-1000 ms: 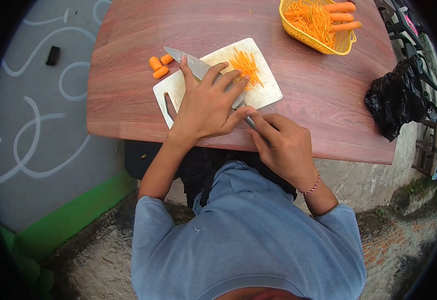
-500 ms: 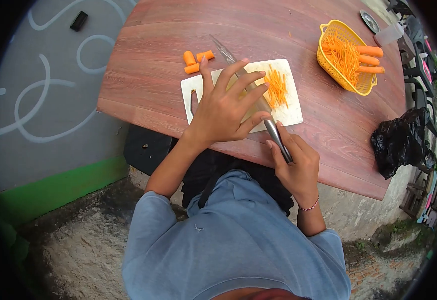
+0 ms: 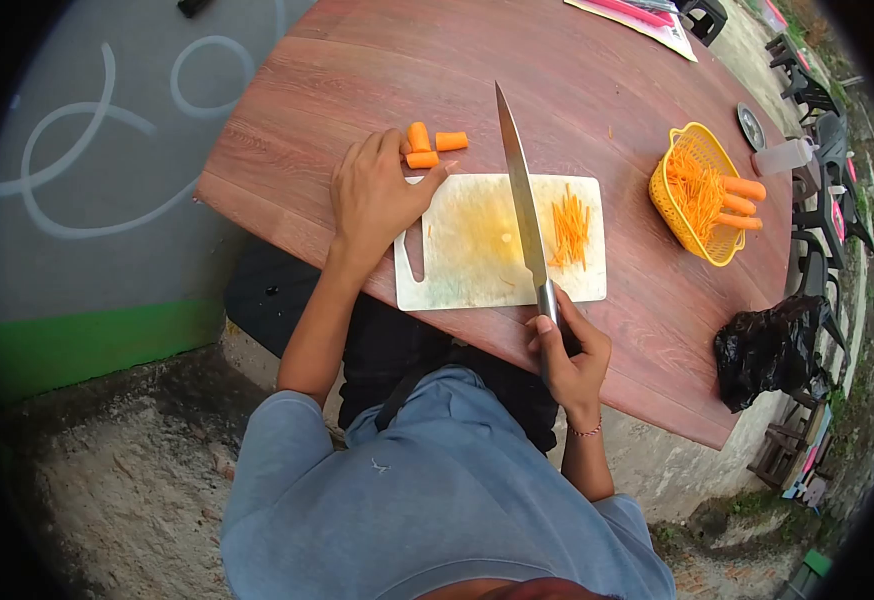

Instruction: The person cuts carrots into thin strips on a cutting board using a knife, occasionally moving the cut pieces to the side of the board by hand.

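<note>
My right hand (image 3: pixel 572 358) is wrapped round the handle of a large knife (image 3: pixel 525 205), whose blade points away from me over the white cutting board (image 3: pixel 457 270). A small pile of carrot strips (image 3: pixel 570 230) lies on the board, right of the blade. My left hand (image 3: pixel 375 192) rests at the board's upper left corner, its fingers curled beside three short carrot pieces (image 3: pixel 418 137) on the table. Its fingertips are partly hidden, and whether they grip a piece is unclear.
On the right of the wooden table (image 3: pixel 647 330), a yellow basket (image 3: pixel 705 245) holds shredded carrot and whole carrots. Beyond it are a metal dish (image 3: pixel 750 127) and a clear bottle (image 3: pixel 783 157). A black plastic bag (image 3: pixel 769 350) hangs by the table's right edge.
My left hand has moved off the knife blade, leftward to the carrot pieces. The knife has turned more upright in view, still in my right hand. The camera view has shifted.
</note>
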Demonstrator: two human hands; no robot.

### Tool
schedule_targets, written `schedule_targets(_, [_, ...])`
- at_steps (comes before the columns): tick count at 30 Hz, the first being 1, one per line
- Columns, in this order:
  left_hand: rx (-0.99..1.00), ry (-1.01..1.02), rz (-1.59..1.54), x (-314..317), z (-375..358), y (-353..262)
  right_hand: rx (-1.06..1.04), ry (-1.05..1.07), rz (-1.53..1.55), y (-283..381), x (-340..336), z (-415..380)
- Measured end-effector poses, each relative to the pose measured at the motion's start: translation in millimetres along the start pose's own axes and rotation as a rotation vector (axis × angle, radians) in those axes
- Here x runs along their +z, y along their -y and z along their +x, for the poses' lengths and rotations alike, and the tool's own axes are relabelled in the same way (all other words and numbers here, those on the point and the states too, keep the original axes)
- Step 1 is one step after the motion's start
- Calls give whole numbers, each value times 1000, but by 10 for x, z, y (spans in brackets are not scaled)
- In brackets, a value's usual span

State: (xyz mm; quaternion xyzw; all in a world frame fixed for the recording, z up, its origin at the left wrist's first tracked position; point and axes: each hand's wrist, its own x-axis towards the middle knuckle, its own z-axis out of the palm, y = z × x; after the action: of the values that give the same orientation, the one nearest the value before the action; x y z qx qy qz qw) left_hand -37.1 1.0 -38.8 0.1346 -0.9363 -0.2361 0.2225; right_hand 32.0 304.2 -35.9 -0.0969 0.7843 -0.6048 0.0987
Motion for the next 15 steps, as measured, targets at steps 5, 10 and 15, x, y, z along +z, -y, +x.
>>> schedule_targets(5, [23, -89, 40, 65, -46, 44, 11, 6, 64, -24, -29, 6])
schedule_targets(10, [-85, -129, -234, -164, -215, 54, -10, 18, 192, -41, -87, -15])
schedule_targets(15, [-39, -166, -385, -382, -448, 260, 64, 275, 103, 163, -385, -157])
